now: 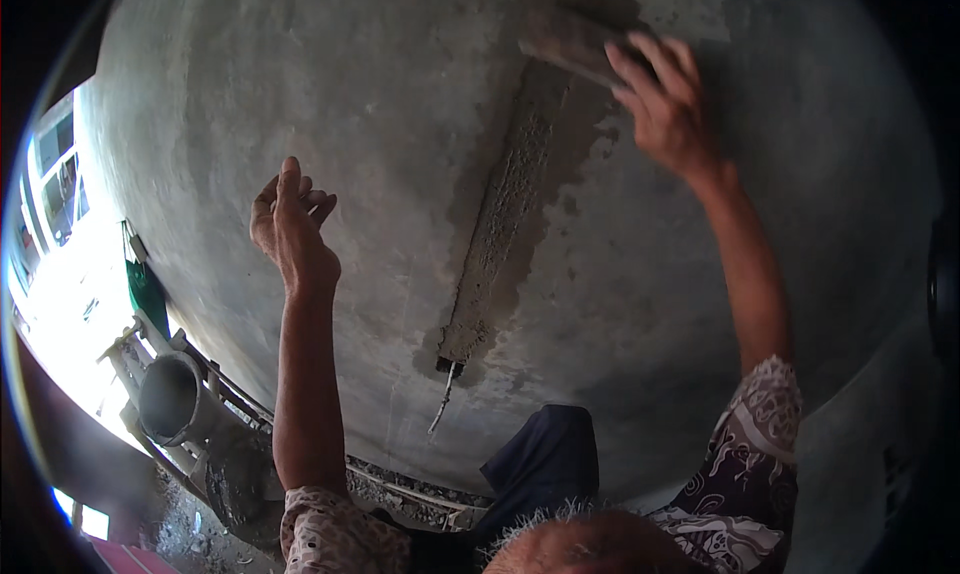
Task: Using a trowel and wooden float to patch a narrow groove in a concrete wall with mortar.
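Observation:
My right hand (pixel 668 109) is raised at the upper right, gripping a flat brown plastering float (pixel 570 46). The float lies against the grey wall (pixel 390 104), across the upper end of a long strip of rough, wet mortar (pixel 510 189). My left hand (pixel 291 212) is held up left of the strip. Its fingers are loosely curled in with the thumb uppermost, and nothing shows in them. At the strip's lower end, a short pale cable (pixel 446 399) sticks out of a small dark hole (pixel 450 365).
A round bucket-like container (pixel 170 399) stands at the lower left beside a metal frame (pixel 130 359). A green bag (pixel 146 292) hangs near the wall's left edge, by a bright window (pixel 57 179). Rubble (pixel 400 494) lies along the wall's foot, near my dark trouser leg (pixel 550 454).

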The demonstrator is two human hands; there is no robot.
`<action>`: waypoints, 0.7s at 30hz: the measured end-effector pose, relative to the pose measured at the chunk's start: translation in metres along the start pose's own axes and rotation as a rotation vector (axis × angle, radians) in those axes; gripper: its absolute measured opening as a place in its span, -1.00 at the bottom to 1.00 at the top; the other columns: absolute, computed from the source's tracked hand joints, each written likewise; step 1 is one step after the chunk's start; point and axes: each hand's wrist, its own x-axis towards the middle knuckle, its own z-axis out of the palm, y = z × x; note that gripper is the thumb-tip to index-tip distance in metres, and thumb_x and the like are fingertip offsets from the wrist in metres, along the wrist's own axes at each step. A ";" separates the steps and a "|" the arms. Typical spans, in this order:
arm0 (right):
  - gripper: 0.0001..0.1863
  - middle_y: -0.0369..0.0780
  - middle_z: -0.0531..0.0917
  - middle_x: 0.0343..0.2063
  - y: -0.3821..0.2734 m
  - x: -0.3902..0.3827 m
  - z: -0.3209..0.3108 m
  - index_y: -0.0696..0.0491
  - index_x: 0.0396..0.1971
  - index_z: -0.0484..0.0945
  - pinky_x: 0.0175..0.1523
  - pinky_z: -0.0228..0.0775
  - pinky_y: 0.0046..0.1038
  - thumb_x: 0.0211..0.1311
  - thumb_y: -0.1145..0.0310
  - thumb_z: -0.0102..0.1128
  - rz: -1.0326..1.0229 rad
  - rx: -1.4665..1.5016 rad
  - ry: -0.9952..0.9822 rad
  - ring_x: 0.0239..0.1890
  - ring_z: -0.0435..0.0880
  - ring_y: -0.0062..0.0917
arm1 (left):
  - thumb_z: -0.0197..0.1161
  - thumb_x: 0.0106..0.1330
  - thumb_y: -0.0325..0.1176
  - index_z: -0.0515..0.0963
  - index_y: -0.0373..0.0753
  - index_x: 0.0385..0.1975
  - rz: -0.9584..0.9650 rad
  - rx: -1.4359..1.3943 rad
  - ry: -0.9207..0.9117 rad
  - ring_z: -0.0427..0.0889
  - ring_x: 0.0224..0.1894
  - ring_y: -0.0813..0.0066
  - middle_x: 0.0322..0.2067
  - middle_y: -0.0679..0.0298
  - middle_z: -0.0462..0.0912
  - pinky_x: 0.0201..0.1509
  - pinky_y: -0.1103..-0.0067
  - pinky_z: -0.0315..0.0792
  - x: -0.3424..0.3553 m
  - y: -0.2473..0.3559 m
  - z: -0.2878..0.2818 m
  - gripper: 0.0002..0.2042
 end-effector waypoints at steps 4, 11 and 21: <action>-0.62 0.00 0.57 -0.06 0.021 0.098 0.016 0.24 0.06 0.55 0.14 0.31 -0.13 0.25 0.45 0.17 0.157 -0.087 0.019 -0.01 0.45 -0.13 | 0.38 0.27 -0.17 0.39 -0.52 -0.01 -0.005 -0.001 -0.025 0.54 -0.42 0.51 -0.32 0.12 0.54 -0.18 0.44 0.63 -0.006 -0.005 -0.001 -0.47; -0.57 -0.02 0.54 0.05 0.066 0.071 -0.032 0.14 0.15 0.50 0.24 0.23 -0.05 0.28 0.37 0.15 0.232 -0.263 0.069 0.10 0.43 -0.04 | 0.36 0.29 -0.21 0.42 -0.52 -0.04 0.046 0.023 -0.059 0.55 -0.42 0.53 -0.33 0.12 0.55 -0.20 0.44 0.63 0.001 0.005 0.001 -0.52; -0.47 0.05 0.50 0.08 0.074 0.102 0.010 0.13 0.17 0.44 0.25 0.25 -0.03 0.21 0.32 0.31 0.449 -0.035 -0.014 0.12 0.43 -0.03 | 0.37 0.29 -0.19 0.49 -0.45 -0.07 0.016 0.114 -0.131 0.54 -0.37 0.52 -0.34 0.22 0.54 -0.15 0.43 0.62 -0.011 -0.023 0.012 -0.57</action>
